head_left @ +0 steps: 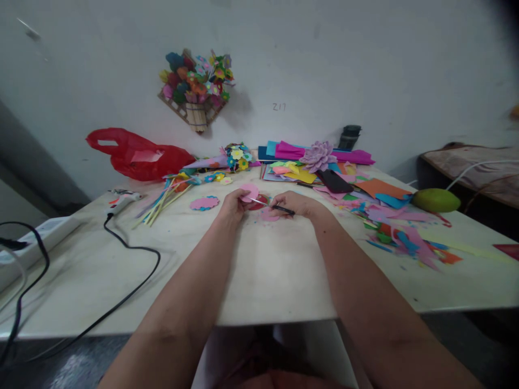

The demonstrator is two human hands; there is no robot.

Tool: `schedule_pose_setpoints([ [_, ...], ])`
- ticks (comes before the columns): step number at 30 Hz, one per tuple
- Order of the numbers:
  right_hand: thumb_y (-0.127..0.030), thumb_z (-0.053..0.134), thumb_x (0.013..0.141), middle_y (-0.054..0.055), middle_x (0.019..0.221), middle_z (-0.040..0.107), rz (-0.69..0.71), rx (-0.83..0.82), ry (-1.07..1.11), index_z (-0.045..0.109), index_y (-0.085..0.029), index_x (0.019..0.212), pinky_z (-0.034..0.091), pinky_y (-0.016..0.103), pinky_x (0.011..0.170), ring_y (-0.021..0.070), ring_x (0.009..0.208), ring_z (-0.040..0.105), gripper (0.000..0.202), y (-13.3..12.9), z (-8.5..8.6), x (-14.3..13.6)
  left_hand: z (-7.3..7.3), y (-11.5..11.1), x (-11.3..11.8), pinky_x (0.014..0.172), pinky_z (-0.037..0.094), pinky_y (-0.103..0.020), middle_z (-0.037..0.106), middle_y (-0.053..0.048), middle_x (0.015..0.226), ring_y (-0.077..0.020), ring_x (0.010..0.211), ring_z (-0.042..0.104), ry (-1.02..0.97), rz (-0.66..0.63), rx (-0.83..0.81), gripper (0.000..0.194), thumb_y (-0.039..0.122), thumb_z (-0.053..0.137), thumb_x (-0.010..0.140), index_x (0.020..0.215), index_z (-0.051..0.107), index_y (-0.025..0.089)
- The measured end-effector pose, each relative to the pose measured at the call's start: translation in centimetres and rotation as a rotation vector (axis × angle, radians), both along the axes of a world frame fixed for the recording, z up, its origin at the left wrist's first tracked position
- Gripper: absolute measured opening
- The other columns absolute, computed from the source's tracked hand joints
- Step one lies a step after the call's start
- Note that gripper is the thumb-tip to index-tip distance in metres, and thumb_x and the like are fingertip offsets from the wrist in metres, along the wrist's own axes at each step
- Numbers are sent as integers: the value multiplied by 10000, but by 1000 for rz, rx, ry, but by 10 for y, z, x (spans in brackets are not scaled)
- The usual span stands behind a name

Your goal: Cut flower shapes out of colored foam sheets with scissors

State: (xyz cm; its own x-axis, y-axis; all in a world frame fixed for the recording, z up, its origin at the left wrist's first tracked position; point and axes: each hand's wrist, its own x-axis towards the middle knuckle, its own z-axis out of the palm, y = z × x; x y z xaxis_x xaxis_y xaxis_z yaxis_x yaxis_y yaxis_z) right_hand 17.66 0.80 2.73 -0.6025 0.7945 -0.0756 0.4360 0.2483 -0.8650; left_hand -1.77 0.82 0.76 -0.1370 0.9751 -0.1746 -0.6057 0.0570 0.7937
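Note:
My left hand [234,204] is closed on a round pink craft-foam or paper piece [249,190], pinched at its edge. In my right hand [298,201] are small scissors [283,209] with dark handles. Their thin metal blades point left and reach the pink piece; whether they are parted cannot be made out. Beneath the blades lies a round red item [259,202], partly covered. A pink scrap [270,215] is by my right fingers, with tiny bits scattered below. To the left of my left hand lie scalloped pink and blue cutouts [205,203].
Left stand a glue gun [124,202] with a black cord, a power strip [36,243], a red plastic bag [140,154] and green-yellow stems [168,202]. Coloured sheets [304,174], a phone-like black object [334,181], scraps [409,240] and a green mango-like fruit [436,200] lie right.

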Motion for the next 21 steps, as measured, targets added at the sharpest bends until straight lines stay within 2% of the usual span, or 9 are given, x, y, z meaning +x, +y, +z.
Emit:
schedule_pose_setpoints([
  [5,-360,769,620,-51,470,527,-3,-16,-10,633,-147,748,320,194,392,59,380,436,284,-2,0,-1,-1,0,-1,557,576,-285,661,-72,630,-192,568,668,8,-18,21,151,41,598,614,747,591,113],
  [14,-361,772,626,-58,464,518,-2,-9,5,627,-146,736,309,183,386,47,371,418,281,2,-3,0,0,0,-1,545,576,-284,657,-57,619,-187,534,662,-15,-27,11,214,35,609,604,805,598,109],
  [21,-338,778,628,-68,441,516,-15,-39,-7,642,-136,849,285,178,376,47,362,411,328,-3,2,0,1,-3,0,519,563,-270,622,-39,588,-163,498,628,19,-40,22,172,25,607,603,749,586,113],
])
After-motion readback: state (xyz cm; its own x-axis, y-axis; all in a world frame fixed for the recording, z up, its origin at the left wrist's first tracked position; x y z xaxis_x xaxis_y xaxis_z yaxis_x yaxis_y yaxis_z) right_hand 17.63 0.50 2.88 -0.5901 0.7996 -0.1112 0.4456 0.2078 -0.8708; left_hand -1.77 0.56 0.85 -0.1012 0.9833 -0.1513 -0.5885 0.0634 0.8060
